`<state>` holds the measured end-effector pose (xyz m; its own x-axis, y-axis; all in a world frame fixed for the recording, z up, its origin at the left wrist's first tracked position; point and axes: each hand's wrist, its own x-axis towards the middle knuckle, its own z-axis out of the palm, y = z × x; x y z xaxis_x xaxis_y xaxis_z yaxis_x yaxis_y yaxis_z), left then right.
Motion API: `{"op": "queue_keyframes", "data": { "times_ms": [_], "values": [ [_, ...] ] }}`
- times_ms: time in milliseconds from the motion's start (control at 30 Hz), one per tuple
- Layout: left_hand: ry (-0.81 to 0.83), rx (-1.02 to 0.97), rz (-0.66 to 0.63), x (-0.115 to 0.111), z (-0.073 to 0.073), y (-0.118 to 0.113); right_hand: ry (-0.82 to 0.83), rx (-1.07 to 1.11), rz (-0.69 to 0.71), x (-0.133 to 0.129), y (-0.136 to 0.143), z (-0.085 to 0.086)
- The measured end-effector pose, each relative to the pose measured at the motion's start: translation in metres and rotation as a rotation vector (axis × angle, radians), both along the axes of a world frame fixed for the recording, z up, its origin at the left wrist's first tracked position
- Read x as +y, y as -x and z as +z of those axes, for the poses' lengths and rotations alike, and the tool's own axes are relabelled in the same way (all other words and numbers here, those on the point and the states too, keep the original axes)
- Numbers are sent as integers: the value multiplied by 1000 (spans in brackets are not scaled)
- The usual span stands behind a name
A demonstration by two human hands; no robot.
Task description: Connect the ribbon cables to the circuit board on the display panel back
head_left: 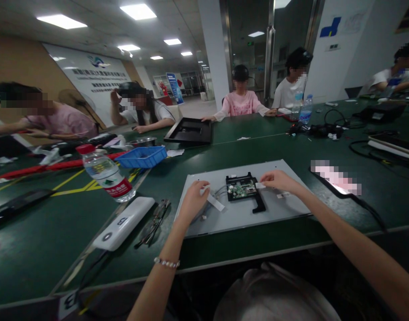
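Observation:
A flat grey panel lies on the green table before me. On it rests a black plastic bracket with a green circuit board set in it, and thin grey cables run out from its left side. My left hand is closed over the panel's left part, pinching a white strip that slants down to the right. At the board's right edge, my right hand pinches a small white piece like tape. A small label lies beneath that hand.
Glasses, a white power bank and a water bottle stand or lie to the left, with a blue basket behind. A phone with a cable lies right. Across the table, a person touches a black tray-like frame.

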<state>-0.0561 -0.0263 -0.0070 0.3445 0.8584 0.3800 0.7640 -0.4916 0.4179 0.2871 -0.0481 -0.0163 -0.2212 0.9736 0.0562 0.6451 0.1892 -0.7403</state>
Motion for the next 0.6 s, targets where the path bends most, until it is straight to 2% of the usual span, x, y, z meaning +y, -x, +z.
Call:
{"op": "queue_keyframes", "data": {
  "times_ms": [133,333,467,600],
  "values": [
    [-50,67,-34,0,13,-18,35,20,-62,5,-21,-3],
    [-33,226,-136,20,31,-72,-24,-109,-109,7,-28,-10],
    [-1,375,-163,43,27,-101,-128,-214,-135,2,-21,-7],
    [21,449,-155,56,18,-113,-191,-286,-130,-2,-17,-6]
  ]
}}
